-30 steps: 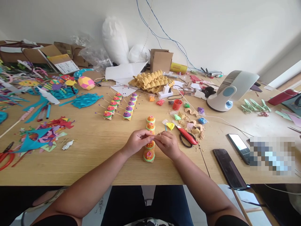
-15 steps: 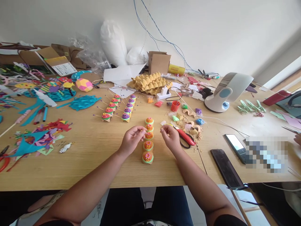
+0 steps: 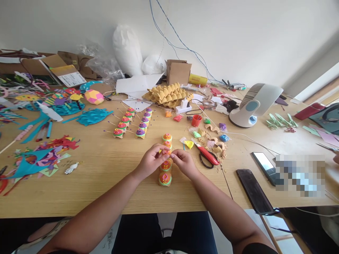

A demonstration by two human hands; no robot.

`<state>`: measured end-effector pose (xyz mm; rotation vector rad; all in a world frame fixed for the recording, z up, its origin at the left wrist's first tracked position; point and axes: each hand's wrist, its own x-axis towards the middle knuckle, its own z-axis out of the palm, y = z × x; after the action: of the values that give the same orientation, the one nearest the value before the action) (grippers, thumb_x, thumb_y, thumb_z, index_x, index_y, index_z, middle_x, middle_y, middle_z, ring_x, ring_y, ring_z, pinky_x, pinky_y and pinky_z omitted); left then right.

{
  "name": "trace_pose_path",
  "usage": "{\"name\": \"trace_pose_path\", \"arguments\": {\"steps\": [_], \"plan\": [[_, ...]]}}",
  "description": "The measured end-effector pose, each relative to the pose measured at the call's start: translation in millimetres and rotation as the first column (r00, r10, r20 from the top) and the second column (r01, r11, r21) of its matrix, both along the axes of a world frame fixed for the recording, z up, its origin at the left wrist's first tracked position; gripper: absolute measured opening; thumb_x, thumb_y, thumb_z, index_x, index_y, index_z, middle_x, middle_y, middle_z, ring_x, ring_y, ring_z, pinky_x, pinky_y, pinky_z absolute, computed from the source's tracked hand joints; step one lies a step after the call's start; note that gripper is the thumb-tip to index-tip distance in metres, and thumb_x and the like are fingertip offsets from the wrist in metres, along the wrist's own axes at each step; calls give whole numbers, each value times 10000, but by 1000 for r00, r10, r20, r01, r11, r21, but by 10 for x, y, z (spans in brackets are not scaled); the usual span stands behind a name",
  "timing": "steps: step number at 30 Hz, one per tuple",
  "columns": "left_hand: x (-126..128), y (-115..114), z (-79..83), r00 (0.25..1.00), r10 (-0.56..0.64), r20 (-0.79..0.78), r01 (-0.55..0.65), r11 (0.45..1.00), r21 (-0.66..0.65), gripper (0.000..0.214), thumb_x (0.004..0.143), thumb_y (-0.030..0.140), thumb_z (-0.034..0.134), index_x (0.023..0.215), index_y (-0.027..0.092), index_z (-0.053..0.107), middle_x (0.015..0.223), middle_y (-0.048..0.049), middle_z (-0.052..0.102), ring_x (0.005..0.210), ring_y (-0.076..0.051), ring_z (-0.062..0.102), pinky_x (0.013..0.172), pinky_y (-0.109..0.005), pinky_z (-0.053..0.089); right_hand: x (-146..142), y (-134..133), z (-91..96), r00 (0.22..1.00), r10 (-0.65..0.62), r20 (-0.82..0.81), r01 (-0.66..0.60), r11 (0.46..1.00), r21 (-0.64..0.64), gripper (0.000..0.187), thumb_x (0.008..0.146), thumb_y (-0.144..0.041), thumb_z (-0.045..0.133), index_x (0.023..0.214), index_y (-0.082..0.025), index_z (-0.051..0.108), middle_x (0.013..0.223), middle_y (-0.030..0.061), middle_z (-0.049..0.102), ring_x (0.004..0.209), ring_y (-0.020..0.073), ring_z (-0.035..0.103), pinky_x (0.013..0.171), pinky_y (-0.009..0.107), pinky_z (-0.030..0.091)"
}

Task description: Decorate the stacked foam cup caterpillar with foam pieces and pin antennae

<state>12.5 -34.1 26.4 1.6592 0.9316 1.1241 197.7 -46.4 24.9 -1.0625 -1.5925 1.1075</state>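
A strip of egg-carton cups topped with orange clay (image 3: 165, 178), with pink rings and green rims, stands upright on the table, running away from me. Over its middle cups, my left hand (image 3: 154, 158) is closed, thumb against forefinger in a pinch. My right hand (image 3: 184, 162) pinches too, its fingertips close to those of the left. Whatever lies between the fingers is too small to make out. The hands hide part of the middle cups. Behind to the left stand a red-topped strip (image 3: 122, 125) and a purple-topped strip (image 3: 143, 124), with thin sticks poking out.
Red-handled scissors (image 3: 210, 157), a yellow clay packet (image 3: 188, 144) and a red cup (image 3: 196, 120) lie right of the strip. Phones (image 3: 253, 190) rest farther right, near a white fan (image 3: 254, 106). Paper scraps (image 3: 50, 151) cover the left. Another person's hand (image 3: 336, 158) shows at the right edge.
My right hand has moved left and my left hand slightly right and down, so their fingertips now come together over the orange strip. The yellow clay packet is now uncovered.
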Motion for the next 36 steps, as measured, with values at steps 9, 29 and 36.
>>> {"name": "trace_pose_path", "arguments": {"steps": [9, 29, 36], "plan": [[-13, -24, -28, 953, 153, -263, -16, 889, 457, 168, 914, 278, 655, 1045, 232, 750, 831, -23, 646, 739, -121, 593, 689, -237, 475, 1, 5, -8, 998, 17, -56, -23, 994, -109, 488, 840, -622, 634, 677, -163, 656, 574, -13, 532, 559, 103, 435, 551, 243, 346], [-34, 66, -11, 959, 268, -98, -255, 959, 126, 216, 900, 397, 642, 884, 185, 678, 844, -21, 643, 741, -133, 557, 691, -247, 436, 16, 70, -124, 978, -7, -209, -4, 999, -53, 287, 952, -380, 483, 1186, -221, 437, 742, -14, 645, 569, 104, 487, 555, 241, 418], [-31, 57, -25, 967, 248, -61, -237, 960, 148, 266, 934, 428, 581, 895, 183, 677, 904, -49, 672, 867, -170, 603, 776, -270, 454, 5, 73, -122, 991, -4, -136, -5, 998, -66, 286, 924, -452, 553, 1001, -185, 620, 670, -7, 621, 570, 106, 505, 554, 247, 426]]}}
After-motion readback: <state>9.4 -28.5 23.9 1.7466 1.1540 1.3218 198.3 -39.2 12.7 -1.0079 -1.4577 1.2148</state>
